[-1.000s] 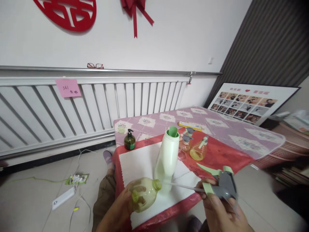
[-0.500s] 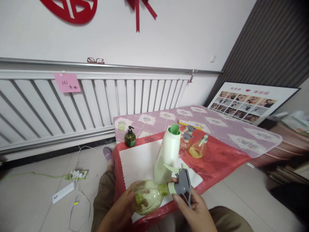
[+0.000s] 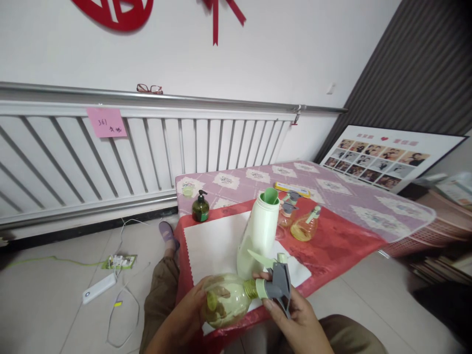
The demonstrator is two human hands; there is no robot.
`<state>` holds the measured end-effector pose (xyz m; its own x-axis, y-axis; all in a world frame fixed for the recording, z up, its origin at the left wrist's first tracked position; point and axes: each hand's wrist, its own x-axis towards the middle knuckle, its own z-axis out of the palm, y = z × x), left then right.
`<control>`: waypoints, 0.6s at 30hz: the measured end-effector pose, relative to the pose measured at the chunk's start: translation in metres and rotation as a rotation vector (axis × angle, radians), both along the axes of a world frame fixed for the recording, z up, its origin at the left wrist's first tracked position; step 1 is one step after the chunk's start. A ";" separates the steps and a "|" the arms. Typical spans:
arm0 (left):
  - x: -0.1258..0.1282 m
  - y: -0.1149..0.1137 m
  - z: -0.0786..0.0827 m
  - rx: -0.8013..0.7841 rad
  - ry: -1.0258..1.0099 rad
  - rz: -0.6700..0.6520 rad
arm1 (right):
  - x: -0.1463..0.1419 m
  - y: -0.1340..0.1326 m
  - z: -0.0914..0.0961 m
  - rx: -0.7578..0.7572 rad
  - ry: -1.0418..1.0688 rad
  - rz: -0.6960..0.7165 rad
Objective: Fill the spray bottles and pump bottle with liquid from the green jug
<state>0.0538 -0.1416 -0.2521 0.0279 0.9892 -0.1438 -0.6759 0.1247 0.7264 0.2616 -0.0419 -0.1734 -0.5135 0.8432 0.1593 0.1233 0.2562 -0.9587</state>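
A clear yellow-green spray bottle (image 3: 232,305) lies sideways over the near table edge, its neck pointing right. My left hand (image 3: 190,309) is wrapped round its base end. In my right hand (image 3: 300,314), a trigger spray head (image 3: 280,285) in grey and pale green is gripped by its collar, which meets the bottle's threaded neck. Some neck thread still shows beside the collar. Just behind my hands a tall pale green bottle (image 3: 256,236) stands slightly tilted in view, with a green piece (image 3: 271,195) in its mouth.
Behind the tall bottle stand an amber-yellow spray bottle (image 3: 304,226) and pinkish ones with grey heads (image 3: 287,209). A dark green pump bottle (image 3: 200,206) is at the left edge. Red cloth (image 3: 332,236) and white paper (image 3: 210,241) cover the table; cables and a power bank (image 3: 99,288) lie on the floor.
The spray head's collar has come closer onto the bottle's neck, narrowing the gap between them. Both hands keep their holds. The view has shifted slightly.
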 end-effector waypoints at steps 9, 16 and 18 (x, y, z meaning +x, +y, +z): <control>0.007 -0.002 0.011 -0.010 0.000 0.064 | 0.003 -0.001 -0.002 0.034 -0.053 0.043; 0.006 -0.002 0.012 -0.022 0.015 0.052 | 0.001 -0.002 0.006 0.049 -0.081 0.006; 0.005 -0.003 0.013 -0.030 0.011 0.054 | 0.000 -0.003 0.009 0.045 -0.076 0.015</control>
<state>0.0593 -0.1448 -0.2393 -0.0276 0.9845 -0.1731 -0.6742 0.1095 0.7304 0.2620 -0.0446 -0.1647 -0.5381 0.8282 0.1568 0.1913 0.3012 -0.9342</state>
